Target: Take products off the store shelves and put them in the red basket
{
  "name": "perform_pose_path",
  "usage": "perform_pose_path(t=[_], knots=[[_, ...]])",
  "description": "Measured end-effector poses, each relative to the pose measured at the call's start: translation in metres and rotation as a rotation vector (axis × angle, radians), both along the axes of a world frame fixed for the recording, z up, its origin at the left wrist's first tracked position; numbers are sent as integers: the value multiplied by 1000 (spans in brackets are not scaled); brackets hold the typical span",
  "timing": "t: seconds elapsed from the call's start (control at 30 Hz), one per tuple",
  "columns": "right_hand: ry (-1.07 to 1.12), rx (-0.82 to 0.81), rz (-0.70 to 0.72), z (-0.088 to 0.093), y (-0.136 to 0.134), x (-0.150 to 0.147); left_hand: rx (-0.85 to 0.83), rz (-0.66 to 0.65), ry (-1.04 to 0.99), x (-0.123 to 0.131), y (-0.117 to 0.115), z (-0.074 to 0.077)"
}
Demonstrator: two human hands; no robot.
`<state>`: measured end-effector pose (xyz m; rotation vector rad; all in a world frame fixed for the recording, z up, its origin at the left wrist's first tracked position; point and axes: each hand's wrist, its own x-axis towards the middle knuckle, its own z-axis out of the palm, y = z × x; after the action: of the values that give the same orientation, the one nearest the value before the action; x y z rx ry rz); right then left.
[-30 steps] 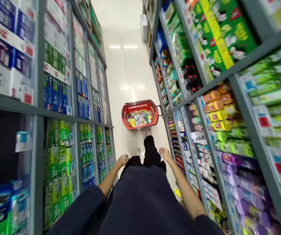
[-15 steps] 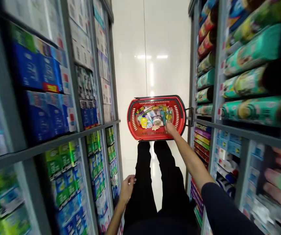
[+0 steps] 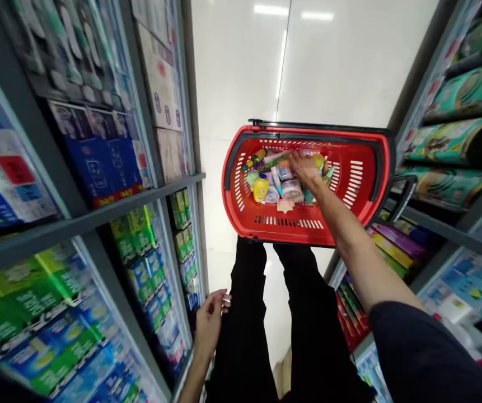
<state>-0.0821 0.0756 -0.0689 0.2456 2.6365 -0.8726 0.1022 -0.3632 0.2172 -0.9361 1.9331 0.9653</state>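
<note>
A red shopping basket [image 3: 249, 221] with black handles stands on the floor just ahead of my feet. My right hand [image 3: 304, 168] reaches down into it, fingers stretched over the packed goods, their tips partly hidden. Under my wrist lies a teal item [image 3: 309, 196]. Left of the hand are an orange-and-blue pack [image 3: 284, 169], a round white tub [image 3: 291, 190] and a yellow bottle [image 3: 261, 188]. A green-capped bottle [image 3: 247, 165] rests at the left end. My left hand [image 3: 212, 316] hangs beside my left thigh, loosely bent and open, with nothing in it.
Shelves line both sides closely. Green and blue boxes [image 3: 140, 229] fill the left ones, with toothbrushes [image 3: 73, 45] above. On the right are teal canisters [image 3: 471, 98] and colourful packs [image 3: 396, 246]. Glossy pale floor [image 3: 241, 67] stretches ahead.
The basket appears larger and nearer. My right hand has moved deeper over the goods, and the teal item it held lies beneath my wrist. My left hand stays beside my thigh.
</note>
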Motion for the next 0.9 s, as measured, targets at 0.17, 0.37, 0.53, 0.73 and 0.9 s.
perform_pose_path(t=[0.17, 0.37, 0.53, 0.73, 0.9], knots=[[11, -373, -352, 157, -55, 52, 86, -48, 38, -15, 25, 60], [233, -723, -790, 418, -111, 96, 328, -111, 386, -121, 109, 187], [390, -904, -1083, 609, -124, 131, 792, -440, 298, -166, 164, 322], [613, -774, -1249, 744, -174, 194, 1097, -863, 210, -126, 179, 438], [804, -603, -1436, 807, -235, 279, 1219, -1197, 119, -78, 176, 502]])
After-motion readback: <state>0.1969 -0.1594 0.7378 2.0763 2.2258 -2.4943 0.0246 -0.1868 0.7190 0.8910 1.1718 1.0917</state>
